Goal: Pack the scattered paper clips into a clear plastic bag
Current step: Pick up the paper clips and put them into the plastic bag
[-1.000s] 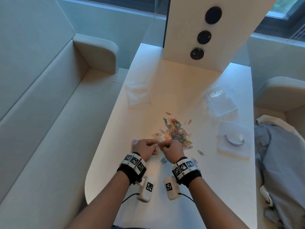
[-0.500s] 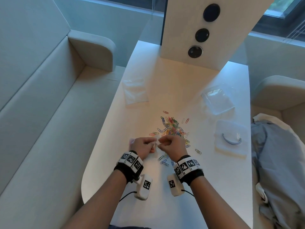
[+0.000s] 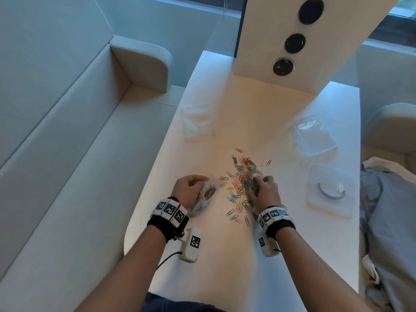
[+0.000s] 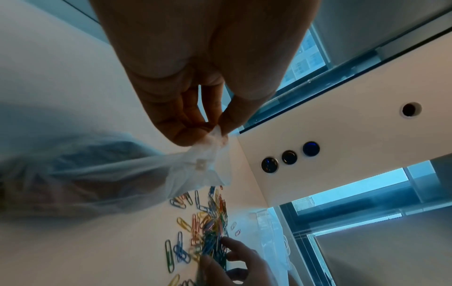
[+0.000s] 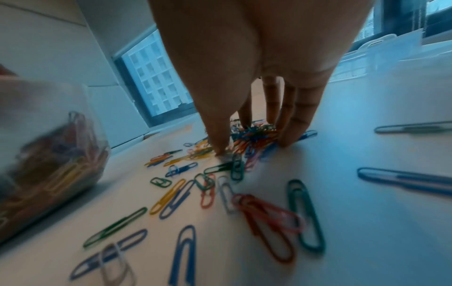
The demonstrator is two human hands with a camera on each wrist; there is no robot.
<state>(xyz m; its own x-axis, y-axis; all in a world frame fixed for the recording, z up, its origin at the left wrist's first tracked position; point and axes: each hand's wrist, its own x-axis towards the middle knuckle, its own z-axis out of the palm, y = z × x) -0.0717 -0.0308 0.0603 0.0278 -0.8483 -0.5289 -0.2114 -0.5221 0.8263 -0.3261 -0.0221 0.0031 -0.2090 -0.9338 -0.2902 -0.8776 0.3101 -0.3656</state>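
Multicoloured paper clips (image 3: pixel 244 176), white table (image 3: pixel 281 244), black-and-white checkered wristbands (image 3: pixel 170 209)

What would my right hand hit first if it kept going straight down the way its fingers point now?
Your right hand points down into the dense heap of paper clips. Its fingertips look already at the heap, so clips come first, then the table beneath.

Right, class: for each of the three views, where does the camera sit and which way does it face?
Head: on the head, looking down at the table; both forearms show.
Left wrist: along the left hand, pinching the clear bag.
Right wrist: along the right hand, fingers in the paper clips.
All three share the paper clips.
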